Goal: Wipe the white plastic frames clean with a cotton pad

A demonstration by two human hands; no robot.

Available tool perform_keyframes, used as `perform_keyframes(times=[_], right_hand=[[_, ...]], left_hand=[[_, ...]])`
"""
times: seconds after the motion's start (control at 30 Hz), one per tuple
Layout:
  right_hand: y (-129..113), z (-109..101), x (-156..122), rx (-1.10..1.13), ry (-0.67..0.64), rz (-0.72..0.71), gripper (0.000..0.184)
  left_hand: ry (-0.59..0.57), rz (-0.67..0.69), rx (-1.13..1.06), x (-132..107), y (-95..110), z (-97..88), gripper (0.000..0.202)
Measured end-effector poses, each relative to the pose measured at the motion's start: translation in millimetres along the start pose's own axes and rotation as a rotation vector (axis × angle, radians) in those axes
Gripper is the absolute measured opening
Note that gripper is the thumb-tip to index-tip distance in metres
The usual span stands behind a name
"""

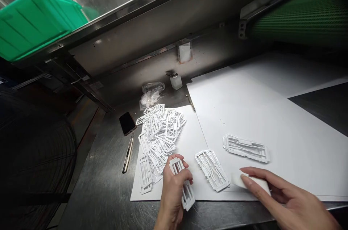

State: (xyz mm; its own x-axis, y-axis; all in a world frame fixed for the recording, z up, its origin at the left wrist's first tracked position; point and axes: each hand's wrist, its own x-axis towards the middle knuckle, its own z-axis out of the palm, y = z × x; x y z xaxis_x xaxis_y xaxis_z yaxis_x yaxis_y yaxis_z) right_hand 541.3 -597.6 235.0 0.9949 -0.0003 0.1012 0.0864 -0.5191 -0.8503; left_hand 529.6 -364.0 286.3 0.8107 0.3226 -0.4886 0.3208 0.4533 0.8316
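Observation:
My left hand (176, 183) is wrapped round a white slotted plastic frame (188, 196), thumb across its face, at the front edge of the table. In my right hand (290, 197) a soft-looking white pad (252, 183) is pinched between thumb and fingers; whether it is cloth or sponge I cannot tell. Between the hands, a small stack of the same frames (212, 170) lies flat on white paper. A second stack (246, 148) rests farther back, beyond my right hand. To the left of my left hand spreads a loose heap of frames (156, 136).
White paper sheets (244, 114) cover much of the metal table (100, 172). On its left lie a phone (127, 123) and a utility knife (127, 153). Behind stand a pen (190, 102), a small bottle (176, 82) and a plastic bag (152, 96). A green bin (40, 23) sits on the overhead shelf.

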Motion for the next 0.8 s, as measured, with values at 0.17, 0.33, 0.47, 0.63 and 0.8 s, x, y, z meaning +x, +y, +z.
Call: perform_keyframes(times=[0.17, 0.33, 0.47, 0.63, 0.8], right_hand=[[0, 28, -1, 0.154, -0.251, 0.205, 0.058], [1, 25, 6, 0.196, -0.352, 0.155, 0.055], [-3, 12, 12, 0.201, -0.302, 0.048, 0.048], [-39, 19, 27, 0.145, -0.114, -0.121, 0.043], [-63, 19, 42, 0.100, -0.013, -0.257, 0.046]], left_hand=[[-0.043, 0.087, 0.474, 24, -8, 14.5, 0.018], [-0.087, 0.142, 0.447, 35, -9, 28.0, 0.016], [-0.112, 0.117, 0.368, 26, -6, 24.6, 0.019], [-0.177, 0.165, 0.353, 2, -5, 24.8, 0.017], [-0.208, 0.145, 0.300, -11, -6, 21.2, 0.022]])
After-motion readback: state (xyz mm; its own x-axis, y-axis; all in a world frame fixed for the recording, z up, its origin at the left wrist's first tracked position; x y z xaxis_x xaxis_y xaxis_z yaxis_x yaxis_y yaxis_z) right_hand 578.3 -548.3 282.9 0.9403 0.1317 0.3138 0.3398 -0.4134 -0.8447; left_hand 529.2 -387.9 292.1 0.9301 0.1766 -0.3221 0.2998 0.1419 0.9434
